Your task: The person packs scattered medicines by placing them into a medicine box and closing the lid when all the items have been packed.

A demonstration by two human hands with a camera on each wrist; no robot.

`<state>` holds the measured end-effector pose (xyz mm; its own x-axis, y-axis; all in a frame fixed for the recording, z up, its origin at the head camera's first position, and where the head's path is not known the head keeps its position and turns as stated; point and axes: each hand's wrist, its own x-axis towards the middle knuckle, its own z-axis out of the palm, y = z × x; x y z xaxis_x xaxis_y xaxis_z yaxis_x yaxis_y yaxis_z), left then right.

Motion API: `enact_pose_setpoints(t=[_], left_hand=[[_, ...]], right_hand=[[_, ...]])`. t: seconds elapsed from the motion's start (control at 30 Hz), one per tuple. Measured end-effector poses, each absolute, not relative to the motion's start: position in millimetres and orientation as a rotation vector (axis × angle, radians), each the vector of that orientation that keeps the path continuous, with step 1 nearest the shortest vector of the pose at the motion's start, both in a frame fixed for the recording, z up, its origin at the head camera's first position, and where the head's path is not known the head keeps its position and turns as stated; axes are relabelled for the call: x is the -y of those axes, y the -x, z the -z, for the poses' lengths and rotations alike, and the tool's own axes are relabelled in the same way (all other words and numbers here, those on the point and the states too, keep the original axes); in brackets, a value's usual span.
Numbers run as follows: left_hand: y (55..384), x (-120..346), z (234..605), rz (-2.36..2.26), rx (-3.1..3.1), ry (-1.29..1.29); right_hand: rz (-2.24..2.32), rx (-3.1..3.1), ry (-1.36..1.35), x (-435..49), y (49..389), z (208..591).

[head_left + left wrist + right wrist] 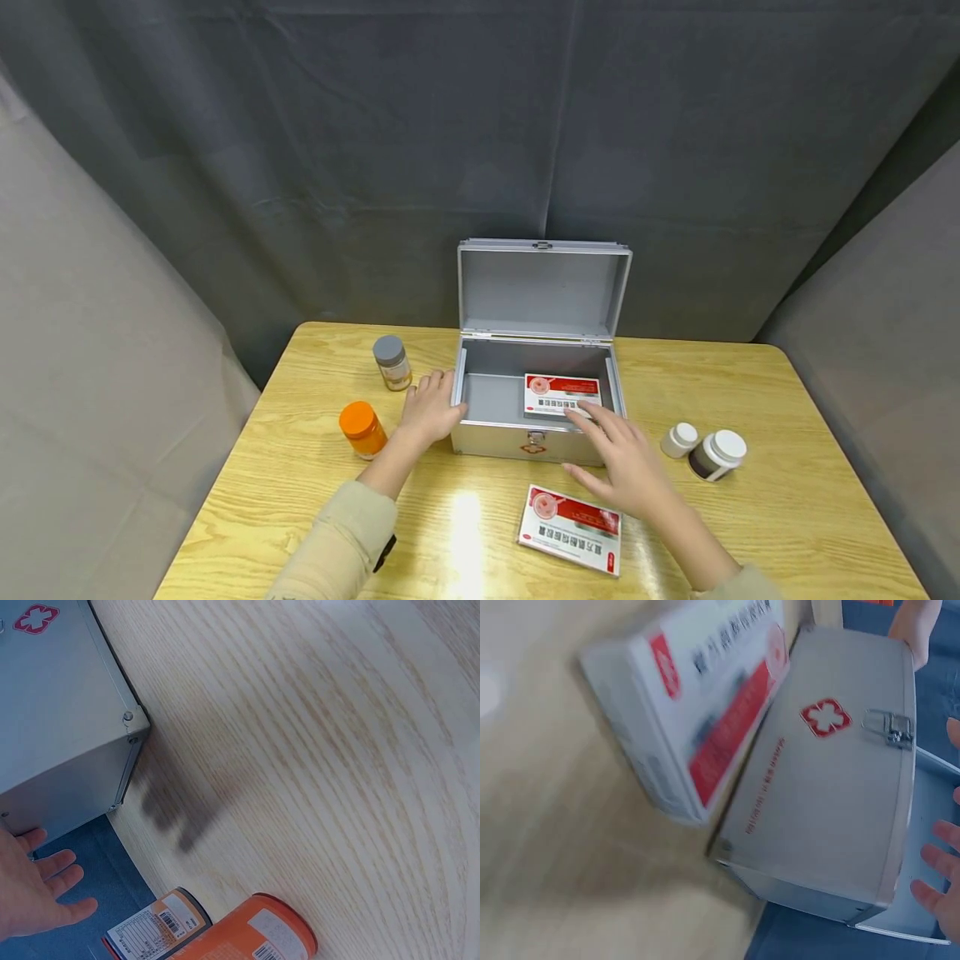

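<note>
A silver medicine case (495, 440) with a red cross emblem stands with its lid (540, 287) raised. My left hand (433, 408) lies at the case's left side, thumb over the rim, other fingers extended; those fingers (64, 874) show beside the side wall in the left wrist view. Above the front rim my right hand (626, 458) is spread with nothing in its grip. Just past its fingertips, a red and white medicine box (558, 396) lies inside the case on the right. A second medicine box (570, 533) lies on the table in front.
An orange bottle (362, 427) and a grey-capped bottle (392, 363) stand left of the case. To the right are a small white bottle (679, 440) and a dark bottle with a white cap (717, 456). A grey curtain (375, 167) hangs behind the table.
</note>
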<state>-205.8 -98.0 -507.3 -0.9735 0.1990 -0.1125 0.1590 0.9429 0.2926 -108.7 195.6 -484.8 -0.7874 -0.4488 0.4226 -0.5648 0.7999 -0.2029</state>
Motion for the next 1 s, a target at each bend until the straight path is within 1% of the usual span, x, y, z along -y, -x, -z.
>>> enact_pose_setpoints(t=[0.17, 0.43, 0.7, 1.0], left_hand=[[205, 98, 506, -0.436, -2.961, -0.276], [204, 98, 505, -0.466, -2.969, -0.288], [204, 98, 506, -0.482, -2.977, -0.291], [205, 99, 507, -0.493, -2.976, -0.293]], right_hand=[[-0.506, 2.627, -0.767, -192, 89, 497], [-0.53, 2.716, -0.767, -187, 65, 527], [-0.558, 2.925, -0.681, -185, 50, 552], [-0.543, 3.034, -0.713, -186, 44, 565]])
